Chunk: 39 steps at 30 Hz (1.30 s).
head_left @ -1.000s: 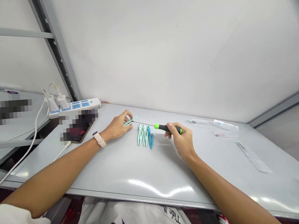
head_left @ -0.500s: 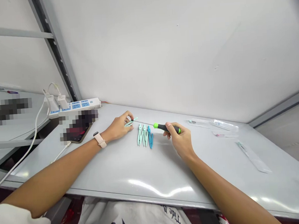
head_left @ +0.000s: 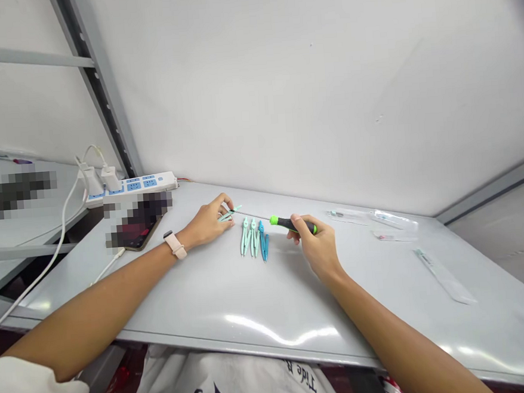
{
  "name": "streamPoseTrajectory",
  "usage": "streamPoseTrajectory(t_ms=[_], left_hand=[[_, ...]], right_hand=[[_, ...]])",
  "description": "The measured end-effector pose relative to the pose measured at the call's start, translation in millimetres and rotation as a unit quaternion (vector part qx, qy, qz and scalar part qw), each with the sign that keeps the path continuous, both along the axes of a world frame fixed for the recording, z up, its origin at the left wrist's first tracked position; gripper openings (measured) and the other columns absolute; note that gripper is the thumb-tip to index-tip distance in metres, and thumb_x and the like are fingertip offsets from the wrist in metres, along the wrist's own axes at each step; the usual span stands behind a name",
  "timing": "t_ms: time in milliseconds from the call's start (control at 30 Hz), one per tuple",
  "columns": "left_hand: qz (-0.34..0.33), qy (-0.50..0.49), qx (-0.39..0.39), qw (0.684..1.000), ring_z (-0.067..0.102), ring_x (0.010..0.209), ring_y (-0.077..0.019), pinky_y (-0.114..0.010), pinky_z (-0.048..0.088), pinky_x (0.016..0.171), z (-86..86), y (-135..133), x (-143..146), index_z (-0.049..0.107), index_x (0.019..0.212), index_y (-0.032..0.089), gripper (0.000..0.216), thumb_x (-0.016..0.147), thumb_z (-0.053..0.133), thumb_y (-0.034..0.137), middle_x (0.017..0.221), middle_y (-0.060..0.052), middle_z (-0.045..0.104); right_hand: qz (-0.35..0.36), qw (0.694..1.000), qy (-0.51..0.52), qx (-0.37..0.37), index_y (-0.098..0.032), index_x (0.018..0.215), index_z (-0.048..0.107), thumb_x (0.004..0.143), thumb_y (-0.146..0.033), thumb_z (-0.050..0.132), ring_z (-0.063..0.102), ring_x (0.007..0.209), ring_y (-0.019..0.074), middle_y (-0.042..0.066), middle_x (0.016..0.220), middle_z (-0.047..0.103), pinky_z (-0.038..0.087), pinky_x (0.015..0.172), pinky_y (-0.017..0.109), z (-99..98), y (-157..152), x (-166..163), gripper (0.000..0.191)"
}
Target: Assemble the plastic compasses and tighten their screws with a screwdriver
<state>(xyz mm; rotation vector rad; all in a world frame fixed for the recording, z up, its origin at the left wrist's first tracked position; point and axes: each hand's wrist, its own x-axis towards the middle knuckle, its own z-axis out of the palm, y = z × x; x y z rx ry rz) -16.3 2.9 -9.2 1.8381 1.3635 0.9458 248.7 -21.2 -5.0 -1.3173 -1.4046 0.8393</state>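
My left hand [head_left: 207, 220] is shut on a small mint-green drawing compass [head_left: 228, 215], which is partly hidden by my fingers. My right hand [head_left: 312, 241] grips a precision screwdriver [head_left: 292, 224] with a black and lime-green handle. Its long thin shaft reaches left, and the tip meets the compass at my left fingertips. Between my hands, on the table, lie several mint-green and blue compasses [head_left: 253, 238] side by side, points toward me. Neither hand touches them.
The grey-white table [head_left: 269, 298] has a wall behind it. A white power strip [head_left: 131, 188] with plugged-in chargers and a pixelated phone [head_left: 138, 224] lie left. Clear plastic packets [head_left: 374, 220] and a long sleeve [head_left: 444, 276] lie right. A watch [head_left: 174, 245] circles my left wrist.
My right hand and the screwdriver have shifted slightly left. The compass in my left hand looks narrower, turned a little between my fingers.
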Motion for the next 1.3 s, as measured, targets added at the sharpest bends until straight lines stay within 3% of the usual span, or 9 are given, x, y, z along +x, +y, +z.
streamPoseTrajectory(t_ms=[400, 733, 933, 1100, 1300], left_hand=[[0.003, 0.003, -0.011, 1.0, 0.068, 0.082, -0.0214, -0.035, 0.053, 0.079, 1.8, -1.2, -0.3, 0.053, 0.1, 0.024, 0.028, 0.078, 0.068, 0.032, 0.088, -0.002, 0.066], [0.005, -0.006, 0.005, 1.0, 0.067, 0.097, -0.0242, -0.04, 0.054, 0.089, -1.7, 1.6, -1.7, 0.054, 0.096, 0.024, 0.024, 0.078, 0.068, 0.032, 0.095, -0.005, 0.065], [0.005, -0.001, -0.002, 1.0, 0.067, 0.09, -0.0229, -0.041, 0.054, 0.088, -1.9, 1.4, -1.6, 0.054, 0.093, 0.024, 0.023, 0.079, 0.068, 0.034, 0.094, -0.004, 0.067], [0.008, -0.006, 0.017, 1.0, 0.067, 0.095, -0.0234, -0.039, 0.053, 0.091, -2.5, 1.9, -2.2, 0.054, 0.095, 0.024, 0.023, 0.078, 0.068, 0.032, 0.093, -0.003, 0.068], [-0.002, 0.0, 0.0, 1.0, 0.067, 0.084, -0.0205, -0.036, 0.052, 0.084, -0.4, 0.4, -2.4, 0.052, 0.102, 0.025, 0.028, 0.079, 0.067, 0.031, 0.087, -0.001, 0.068]], right_hand=[[-0.008, 1.0, 0.016, -0.007, -0.022, 0.06, 0.062, 0.089, -0.051, 0.065, 0.047, 0.055, 0.0156, 0.003, 0.058, 0.061, 0.039, 0.055, 0.031, 1.7, 1.1, 2.0, 0.04], [-0.02, 0.999, 0.044, 0.003, -0.022, 0.059, 0.061, 0.085, -0.044, 0.067, 0.046, 0.052, 0.0152, 0.001, 0.053, 0.058, 0.037, 0.055, 0.032, 2.6, 1.7, 3.1, 0.035], [-0.027, 0.999, 0.044, 0.01, -0.023, 0.058, 0.06, 0.085, -0.044, 0.066, 0.046, 0.053, 0.016, 0.001, 0.053, 0.057, 0.036, 0.055, 0.033, 6.5, 0.6, 3.4, 0.035], [-0.038, 0.998, 0.052, 0.015, -0.023, 0.06, 0.061, 0.085, -0.042, 0.067, 0.047, 0.053, 0.016, 0.001, 0.052, 0.057, 0.037, 0.055, 0.033, 5.5, 2.4, 4.6, 0.033], [-0.046, 0.997, 0.057, 0.021, -0.021, 0.06, 0.061, 0.084, -0.041, 0.066, 0.047, 0.051, 0.0144, 0.0, 0.052, 0.057, 0.038, 0.054, 0.031, 5.0, 3.0, 5.7, 0.031]])
